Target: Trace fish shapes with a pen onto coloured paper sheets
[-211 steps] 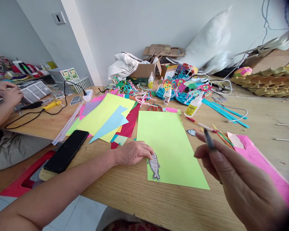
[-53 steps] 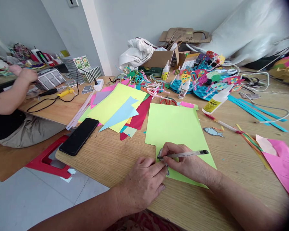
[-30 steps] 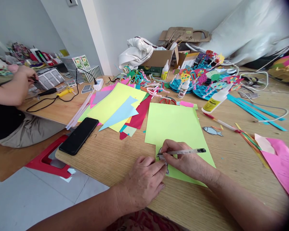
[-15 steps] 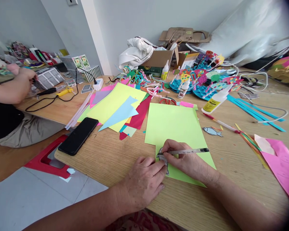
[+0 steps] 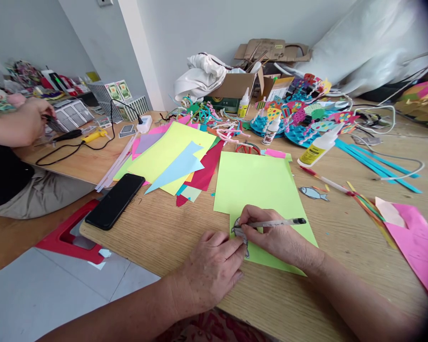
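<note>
A pen (image 5: 278, 223) is gripped in my right hand (image 5: 271, 235), its tip at the head end of a small grey paper fish (image 5: 239, 231). The fish lies on the lower left edge of a light green sheet (image 5: 257, 180), partly covered by my fingers. Flat beside it, my left hand (image 5: 216, 270) presses its fingertips on the fish and the sheet's edge, holding nothing else. Another paper fish (image 5: 313, 193) with a dark outline rests on the wood, right of the sheet.
Coloured paper sheets (image 5: 164, 152) and a black phone (image 5: 115, 201) lie left. Glue bottles (image 5: 319, 147), blue strips (image 5: 374, 161) and pink paper (image 5: 413, 237) are right. Cardboard boxes (image 5: 237, 85) stand behind. Another person's arm (image 5: 17, 126) is far left, above a red stool (image 5: 67, 235).
The pen's back end has tilted slightly, and my right hand has shifted a little. My left hand stays in place. The other person's hand at far left has moved slightly.
</note>
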Tool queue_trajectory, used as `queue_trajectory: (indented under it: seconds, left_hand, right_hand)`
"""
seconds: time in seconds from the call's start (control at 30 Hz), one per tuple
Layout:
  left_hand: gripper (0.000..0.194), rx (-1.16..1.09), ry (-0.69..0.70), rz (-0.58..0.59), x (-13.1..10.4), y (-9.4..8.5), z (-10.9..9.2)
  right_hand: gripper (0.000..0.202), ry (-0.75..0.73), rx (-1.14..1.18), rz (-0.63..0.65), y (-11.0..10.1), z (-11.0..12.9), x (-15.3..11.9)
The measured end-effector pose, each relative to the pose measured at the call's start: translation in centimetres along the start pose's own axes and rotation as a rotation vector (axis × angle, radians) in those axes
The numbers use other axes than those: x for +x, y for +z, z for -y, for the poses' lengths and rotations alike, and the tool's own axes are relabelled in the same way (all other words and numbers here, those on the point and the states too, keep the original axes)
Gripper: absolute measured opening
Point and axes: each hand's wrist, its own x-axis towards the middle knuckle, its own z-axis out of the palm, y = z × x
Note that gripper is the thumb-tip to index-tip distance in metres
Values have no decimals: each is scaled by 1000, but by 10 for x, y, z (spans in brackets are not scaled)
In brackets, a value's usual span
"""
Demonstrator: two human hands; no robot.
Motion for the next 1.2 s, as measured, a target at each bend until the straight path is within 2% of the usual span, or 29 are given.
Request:
queue_trajectory:
  seconds: [0.3, 0.53, 0.97, 1.2]
  left_hand:
    - [32, 32, 24, -7, 2, 2, 1]
    - [32, 6, 152, -81, 7, 6, 4]
    - [30, -46, 147, -34, 9, 1, 4]
    - [27, -13, 157, -48, 9, 4, 4]
  right_hand:
    - [7, 7, -11, -8, -1, 1, 0]
    - [7, -12, -21, -15, -1, 1, 1]
    - [7, -21, -37, -28, -1, -1, 2]
    - [7, -5, -40, -54, 0, 0, 3]
